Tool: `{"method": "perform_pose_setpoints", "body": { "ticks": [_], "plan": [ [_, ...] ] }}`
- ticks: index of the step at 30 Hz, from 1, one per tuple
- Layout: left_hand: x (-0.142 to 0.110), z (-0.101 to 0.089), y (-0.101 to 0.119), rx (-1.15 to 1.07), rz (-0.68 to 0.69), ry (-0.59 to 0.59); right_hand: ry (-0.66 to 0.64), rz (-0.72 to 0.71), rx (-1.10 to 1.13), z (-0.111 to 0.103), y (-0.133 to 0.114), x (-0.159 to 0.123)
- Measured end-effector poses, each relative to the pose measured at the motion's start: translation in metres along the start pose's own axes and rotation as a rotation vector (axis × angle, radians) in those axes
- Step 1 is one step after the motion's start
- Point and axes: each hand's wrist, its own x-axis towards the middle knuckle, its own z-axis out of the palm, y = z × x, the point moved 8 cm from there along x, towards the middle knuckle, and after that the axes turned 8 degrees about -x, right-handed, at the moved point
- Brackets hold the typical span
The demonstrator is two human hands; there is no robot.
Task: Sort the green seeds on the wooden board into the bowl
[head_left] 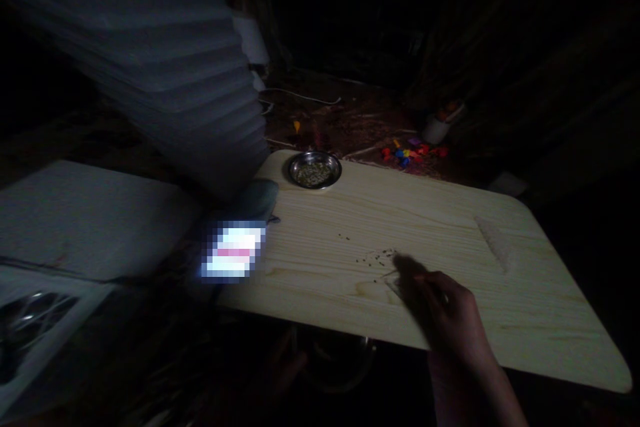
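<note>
My right hand is over the front part of the wooden-topped table, its fingers curled together in a pinch. Whatever they hold, if anything, is too dark to name. Just beyond the fingertips lie small dark bits, scattered on the tabletop. Below the table's front edge, in deep shadow, my left hand is at the left rim of a round bowl, its fingers seemingly closed on it. A shiny metal bowl with pale and greenish bits inside stands at the table's far left corner.
A bright, pixelated screen glows at the table's left edge, beside a dark rounded object. Corrugated sheeting rises behind, left. A white surface is at far left. Colourful small pieces and a white container lie beyond the table.
</note>
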Motion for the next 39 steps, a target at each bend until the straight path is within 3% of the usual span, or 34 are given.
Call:
{"method": "perform_pose_setpoints", "body": {
  "ticks": [6, 12, 14, 18, 21, 27, 33, 39],
  "plan": [
    [0.001, -0.004, 0.001, 0.027, -0.020, -0.007, 0.048, 0.005, 0.033, 0.010, -0.012, 0.001],
    [-0.004, -0.014, 0.006, 0.010, 0.003, 0.022, -0.172, -0.140, 0.135, 0.044, -0.067, -0.019],
    [-0.006, -0.017, 0.007, 0.001, 0.011, 0.028, -0.175, -0.112, 0.144, 0.040, -0.060, -0.020],
    [-0.007, -0.016, 0.009, 0.000, 0.015, 0.016, 0.061, 0.052, 0.068, 0.010, -0.009, -0.007],
    [-0.005, -0.012, 0.009, 0.011, 0.007, 0.000, 0.143, 0.095, 0.055, 0.001, 0.012, 0.001],
    [-0.001, -0.011, 0.007, 0.042, -0.023, -0.012, -0.027, -0.004, 0.039, 0.016, -0.007, -0.001],
    [0.000, -0.009, 0.007, 0.038, -0.035, -0.037, 0.060, 0.012, 0.041, 0.015, -0.010, 0.007],
    [-0.004, -0.011, 0.007, 0.000, -0.037, -0.037, 0.042, -0.047, 0.036, 0.026, -0.035, 0.014]
  ]
}}
